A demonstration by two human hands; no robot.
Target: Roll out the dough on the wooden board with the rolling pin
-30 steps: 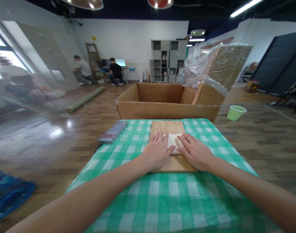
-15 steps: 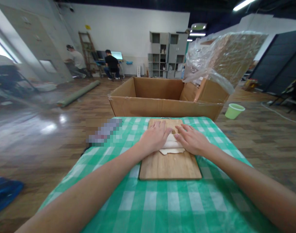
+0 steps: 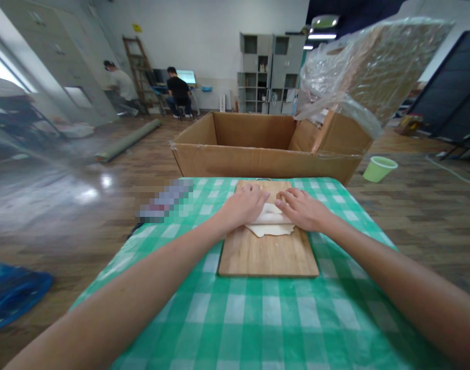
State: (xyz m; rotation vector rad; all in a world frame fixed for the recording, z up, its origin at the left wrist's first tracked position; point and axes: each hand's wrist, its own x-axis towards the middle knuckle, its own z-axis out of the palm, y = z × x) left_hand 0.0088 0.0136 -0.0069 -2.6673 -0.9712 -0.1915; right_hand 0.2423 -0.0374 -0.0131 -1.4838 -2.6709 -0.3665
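A thin sheet of pale dough (image 3: 271,230) with an uneven front edge lies on a wooden cutting board (image 3: 268,258). Across it rests a whitish rolling pin (image 3: 272,218), its ends hidden under my hands. My left hand (image 3: 247,205) is bent over the left end, fingers curved forward. Over the right end sits my right hand (image 3: 301,208), its fingers likewise curled and the thumb pointing inward. More dough shows beyond the pin, between the hands.
A green-and-white checked cloth (image 3: 235,324) covers the table. A blurred-out object (image 3: 165,201) lies at the left edge. Beyond stands a large open cardboard box (image 3: 258,159), with a green bucket (image 3: 380,168) to its right. People sit farther back.
My hands and the rolling pin have moved slightly away over the dough, and more of its front flap shows. My fingers are more curled. The whole view has shifted a little.
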